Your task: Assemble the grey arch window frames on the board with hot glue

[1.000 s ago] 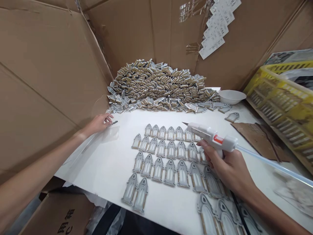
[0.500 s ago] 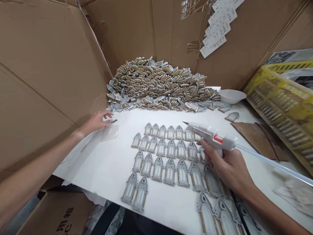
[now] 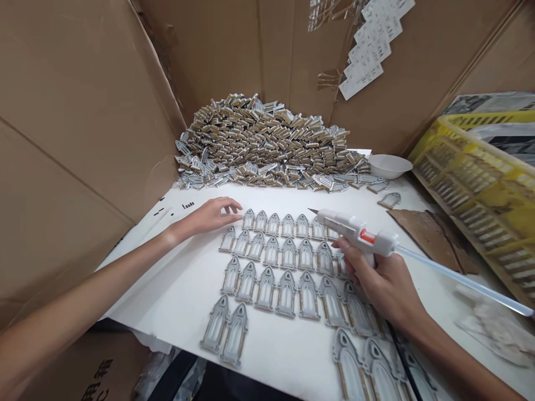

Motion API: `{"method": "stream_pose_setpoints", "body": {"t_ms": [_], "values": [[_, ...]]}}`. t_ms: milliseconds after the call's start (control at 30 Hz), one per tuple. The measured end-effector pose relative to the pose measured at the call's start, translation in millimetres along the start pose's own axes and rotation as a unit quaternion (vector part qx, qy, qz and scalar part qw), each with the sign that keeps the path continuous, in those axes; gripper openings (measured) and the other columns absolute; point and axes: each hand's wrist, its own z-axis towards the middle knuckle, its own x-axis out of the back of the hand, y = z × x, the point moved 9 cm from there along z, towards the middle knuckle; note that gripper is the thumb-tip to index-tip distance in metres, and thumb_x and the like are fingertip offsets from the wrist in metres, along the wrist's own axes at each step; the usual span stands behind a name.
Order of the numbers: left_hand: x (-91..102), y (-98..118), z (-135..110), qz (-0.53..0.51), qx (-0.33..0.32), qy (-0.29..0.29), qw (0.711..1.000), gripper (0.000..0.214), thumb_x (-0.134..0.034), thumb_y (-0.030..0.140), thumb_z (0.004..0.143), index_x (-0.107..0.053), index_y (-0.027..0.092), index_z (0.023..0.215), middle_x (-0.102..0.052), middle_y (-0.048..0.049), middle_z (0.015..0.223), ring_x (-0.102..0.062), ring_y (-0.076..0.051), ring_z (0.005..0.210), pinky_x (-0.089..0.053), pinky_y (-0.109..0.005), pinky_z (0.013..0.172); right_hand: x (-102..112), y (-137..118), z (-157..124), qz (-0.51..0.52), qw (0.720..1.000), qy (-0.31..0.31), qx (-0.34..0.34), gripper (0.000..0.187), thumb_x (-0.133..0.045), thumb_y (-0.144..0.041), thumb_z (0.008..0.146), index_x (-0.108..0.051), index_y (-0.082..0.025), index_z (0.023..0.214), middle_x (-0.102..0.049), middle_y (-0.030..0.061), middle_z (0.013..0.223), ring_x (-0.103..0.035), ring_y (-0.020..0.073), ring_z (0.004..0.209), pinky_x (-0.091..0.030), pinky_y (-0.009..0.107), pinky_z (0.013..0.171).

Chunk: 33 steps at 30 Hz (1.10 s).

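My right hand [image 3: 382, 284] grips a white glue gun [image 3: 355, 231] with a red trigger, its nozzle pointing left over rows of grey arched window pieces [image 3: 288, 256] laid flat on the white table [image 3: 184, 289]. A clear glue stick [image 3: 460, 281] trails out of the gun to the right. My left hand [image 3: 211, 214] rests fingers-down on the table just left of the top row of window pieces; whether it pinches anything small is hidden. Several tiny black bits [image 3: 188, 205] lie further left.
A large heap of the same window pieces [image 3: 267, 142] is stacked at the back. A white bowl [image 3: 388, 165] stands to its right, with torn cardboard scraps [image 3: 422, 231] and a yellow crate [image 3: 480, 184] further right. Cardboard walls [image 3: 75, 122] enclose the left and back.
My left hand has moved right, from the tiny black bits near the cardboard wall to the left end of the top row of window pieces. The right hand with the glue gun stayed put.
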Motion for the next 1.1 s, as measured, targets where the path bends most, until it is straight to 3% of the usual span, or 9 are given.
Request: {"method": "stream_pose_setpoints", "body": {"t_ms": [200, 367, 700, 867, 1000, 1100], "values": [[-18.1, 1.9, 13.2, -0.021, -0.001, -0.016, 1.0, 0.057, -0.073, 0.067, 0.09, -0.078, 0.025, 0.128, -0.073, -0.0083, 0.109, -0.07, -0.026, 0.093, -0.056, -0.037, 0.088, -2.5, 4.7, 0.6, 0.002, 1.0, -0.008, -0.006, 0.065, -0.052, -0.081, 0.095, -0.065, -0.02, 0.074, -0.051, -0.0018, 0.051, -0.047, 0.0155, 0.048, -0.034, 0.029, 0.046], [-17.5, -12.5, 14.6, -0.025, 0.015, -0.01, 1.0, 0.058, -0.066, 0.066, 0.095, -0.078, 0.024, 0.133, -0.073, -0.0096, 0.109, -0.069, -0.023, 0.085, -0.056, -0.037, 0.085, -3.5, 8.7, 1.5, -0.003, 1.0, -0.012, -0.01, 0.065, -0.054, -0.08, 0.095, -0.067, -0.019, 0.077, -0.052, -0.0018, 0.054, -0.047, 0.0155, 0.051, -0.036, 0.029, 0.048], [13.3, -46.7, 2.5, 0.055, 0.048, 0.022, 0.997, 0.052, -0.059, 0.054, 0.094, -0.078, 0.025, 0.133, -0.077, -0.0079, 0.107, -0.068, -0.024, 0.085, -0.055, -0.035, 0.086, -1.4, 0.7, 0.8, 0.006, 1.0, -0.008, -0.002, 0.064, -0.056, -0.077, 0.094, -0.053, -0.022, 0.062, -0.047, -0.0021, 0.049, -0.043, 0.014, 0.047, -0.032, 0.028, 0.047], [36.0, -72.9, -1.1, 0.1, 0.072, 0.073, 0.99, 0.056, -0.062, 0.062, 0.087, -0.079, 0.023, 0.123, -0.078, -0.0119, 0.117, -0.064, -0.036, 0.118, -0.045, -0.045, 0.113, -2.8, 3.3, 1.8, 0.032, 0.999, -0.005, -0.028, 0.065, -0.056, -0.08, 0.092, -0.052, -0.022, 0.063, -0.046, -0.0015, 0.052, -0.042, 0.0146, 0.052, -0.031, 0.029, 0.051], [48.1, -82.1, 2.6, 0.092, 0.079, 0.11, 0.986, 0.059, -0.061, 0.066, 0.081, -0.078, 0.025, 0.12, -0.076, -0.015, 0.129, -0.059, -0.045, 0.132, -0.041, -0.055, 0.117, -6.5, -0.7, 5.0, 0.081, 0.997, -0.008, -0.014, 0.061, -0.056, -0.077, 0.093, -0.05, -0.023, 0.066, -0.044, -0.002, 0.057, -0.042, 0.0149, 0.057, -0.032, 0.028, 0.054], [50.5, -79.7, 8.6, 0.068, 0.073, 0.13, 0.987, 0.051, -0.062, 0.066, 0.073, -0.081, 0.029, 0.103, -0.08, -0.0131, 0.108, -0.068, -0.044, 0.114, -0.048, -0.056, 0.108, -0.2, -4.4, 14.2, 0.068, 0.997, 0.016, 0.01, 0.06, -0.055, -0.076, 0.095, -0.052, -0.022, 0.067, -0.046, -0.0019, 0.058, -0.043, 0.0152, 0.058, -0.034, 0.028, 0.055]]}}
